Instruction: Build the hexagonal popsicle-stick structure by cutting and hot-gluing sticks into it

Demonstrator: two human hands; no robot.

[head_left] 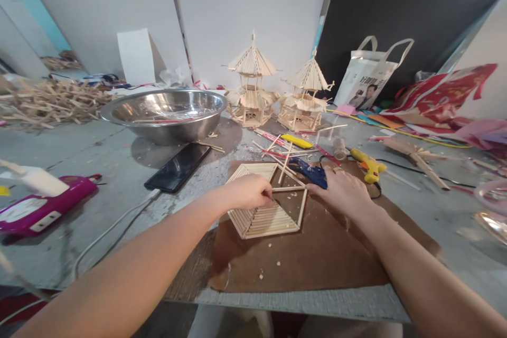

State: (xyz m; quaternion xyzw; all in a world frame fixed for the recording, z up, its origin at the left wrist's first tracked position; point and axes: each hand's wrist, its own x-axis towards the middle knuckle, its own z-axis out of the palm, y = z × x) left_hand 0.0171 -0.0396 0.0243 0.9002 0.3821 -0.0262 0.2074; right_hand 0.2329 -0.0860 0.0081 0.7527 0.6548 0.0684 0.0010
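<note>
A hexagonal panel of thin wooden sticks [273, 220] lies flat on a brown board [312, 269]. Rows of sticks fill its near and left sections, while the right part shows bare frame. Over its middle, my left hand [251, 191] is closed with fingertips pinched down; whatever they hold is hidden. My right hand [345, 188] rests at the panel's right corner, its fingers closed over a blue-handled tool that looks like pliers [311, 170]. Loose sticks [285, 161] lie across the panel's far edge.
Behind stand two stick pavilions [252, 84]. A metal bowl [178, 129], a phone [178, 168] on a cable and a purple power strip [51, 208] are on the left. A yellow glue gun [368, 165] and a yellow cutter knife [296, 141] lie beyond the board.
</note>
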